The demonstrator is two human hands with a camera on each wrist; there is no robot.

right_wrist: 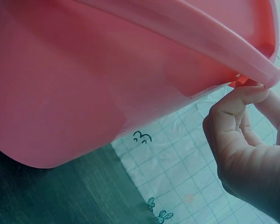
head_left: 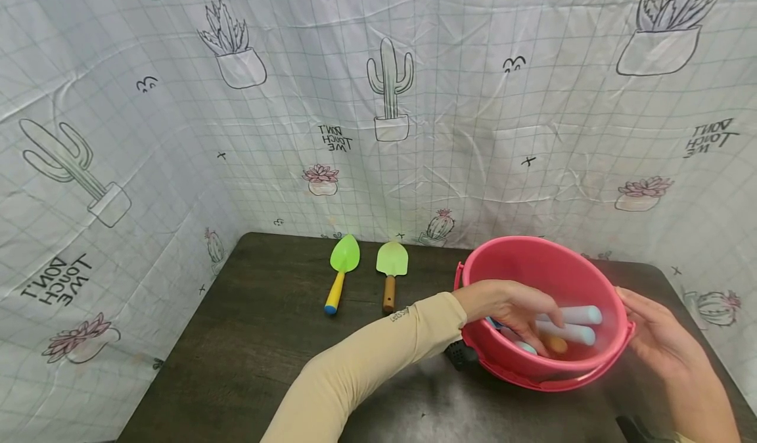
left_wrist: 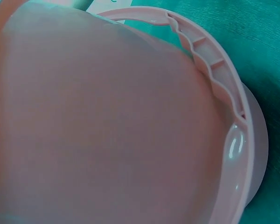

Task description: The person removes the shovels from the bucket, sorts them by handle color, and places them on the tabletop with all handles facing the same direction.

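On the dark table, the smooth pink bucket is pinched at its rim by the right hand; inside, pale cylinders are overlapped by the left hand, whose grip cannot be told. Green-bladed trowels are laid beyond.

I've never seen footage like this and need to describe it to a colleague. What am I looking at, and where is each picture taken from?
There is no machine here, just a person's two bare hands. The wide picture comes from a camera on the head, looking forward and down. The other two come from cameras on the left and right wrists, so the red bucket looms large in both.

On the dark table lie a yellow-handled trowel and a brown-handled trowel, left of the bucket. The left hand reaches inside, beside pale rods; whether it grips anything is unclear. The right hand holds the bucket by its rim. A printed sheet hangs behind.
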